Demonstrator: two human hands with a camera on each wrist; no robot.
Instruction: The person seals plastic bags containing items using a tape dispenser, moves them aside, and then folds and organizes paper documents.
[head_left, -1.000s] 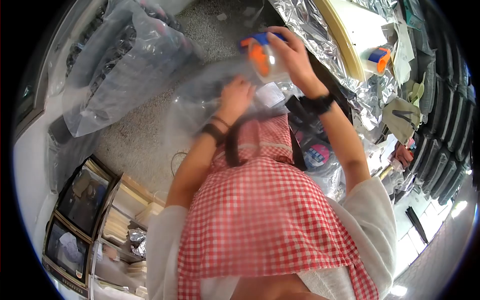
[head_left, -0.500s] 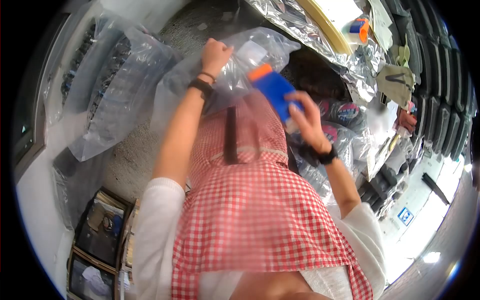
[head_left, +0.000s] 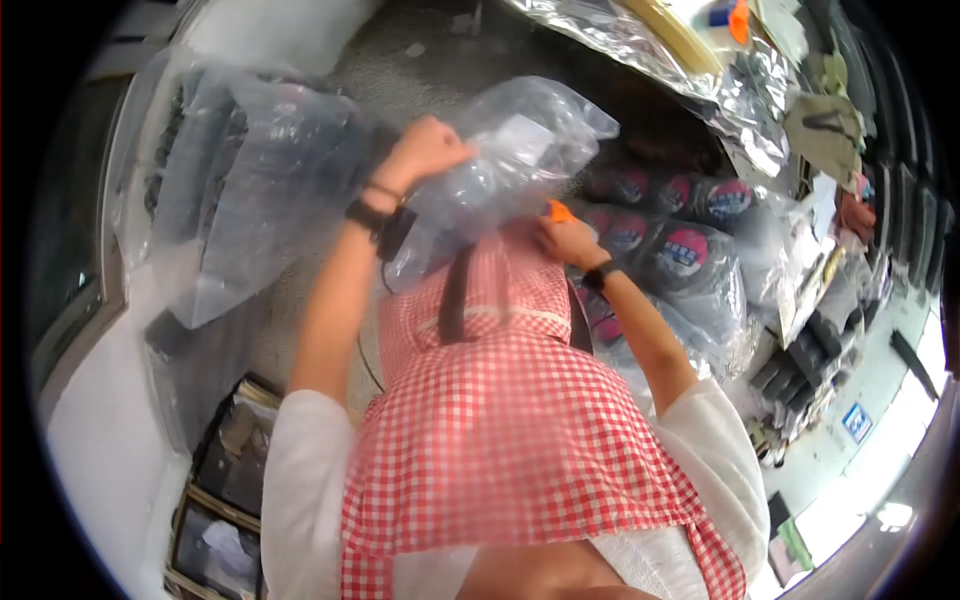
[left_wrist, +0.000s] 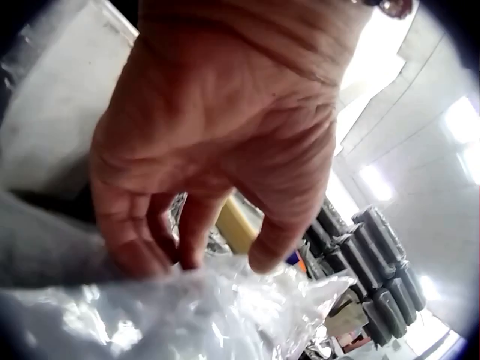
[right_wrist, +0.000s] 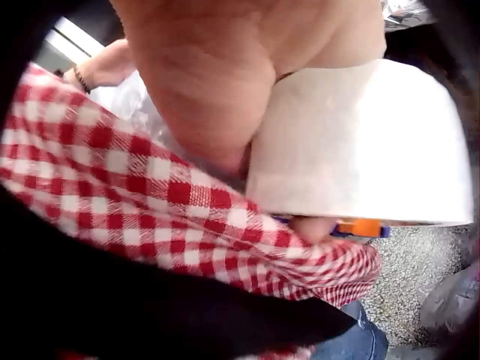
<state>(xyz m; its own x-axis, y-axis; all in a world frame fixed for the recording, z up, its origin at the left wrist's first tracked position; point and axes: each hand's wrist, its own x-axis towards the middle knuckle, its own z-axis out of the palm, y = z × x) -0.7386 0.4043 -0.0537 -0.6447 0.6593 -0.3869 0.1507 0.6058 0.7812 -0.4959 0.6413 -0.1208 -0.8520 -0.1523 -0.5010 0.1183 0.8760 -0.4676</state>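
A clear plastic bag [head_left: 500, 150] with a white label [head_left: 518, 140] lies bunched across the front of the person, above the checked apron [head_left: 520, 420]. The left hand [head_left: 428, 152] is at the bag's left side; in the left wrist view this hand [left_wrist: 217, 135] has bent fingers gripping the film [left_wrist: 210, 307]. Close against the apron, the right hand [head_left: 570, 240] holds a tape dispenser, whose orange part [head_left: 557, 211] shows at the fingers. The right wrist view has the right hand [right_wrist: 255, 75] around its wide whitish tape roll [right_wrist: 360, 142], with blue and orange parts [right_wrist: 365, 227] beneath.
Large plastic-wrapped bundles [head_left: 270, 170] stand at left. Packed bags with pink-and-blue labels [head_left: 685, 250] lie at right. Silver foil [head_left: 745, 100] and another orange-and-blue dispenser [head_left: 738, 20] are at upper right, near stacked dark packs [head_left: 905, 210]. Open-topped boxes [head_left: 225, 500] stand lower left.
The right hand has brought the dispenser down from over the bag to beside the apron. The left hand has moved up and left from the bag's middle to its left side.
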